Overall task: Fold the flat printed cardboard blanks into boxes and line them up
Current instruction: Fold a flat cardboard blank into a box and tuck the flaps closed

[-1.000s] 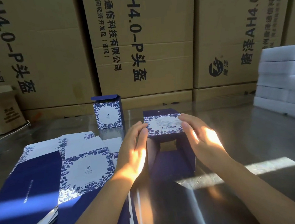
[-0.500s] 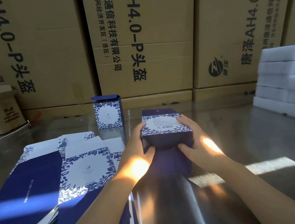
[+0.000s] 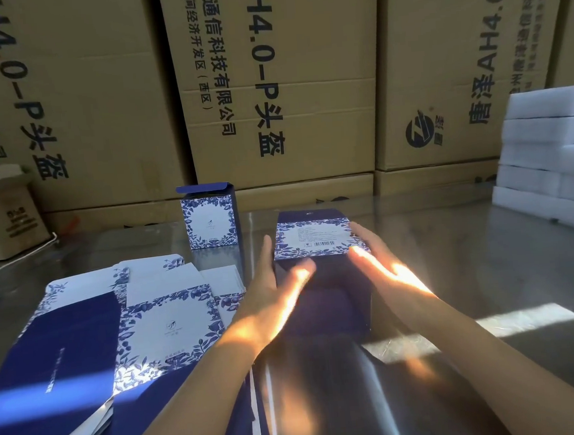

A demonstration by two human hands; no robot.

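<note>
Flanking box (image 3: 311, 239): left hand (image 3: 271, 294), right hand (image 3: 382, 271)

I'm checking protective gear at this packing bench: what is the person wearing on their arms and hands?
Nothing that shows. The left hand and right hand are bare: no gloves, rings or watch visible. Both forearms are uncovered down to the frame's edge, so no sleeves appear. Streaks of sunlight fall across both hands.

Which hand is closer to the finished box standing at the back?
Left. The left hand is just front-right of the standing box; the right hand lies beyond the half-folded box.
</note>
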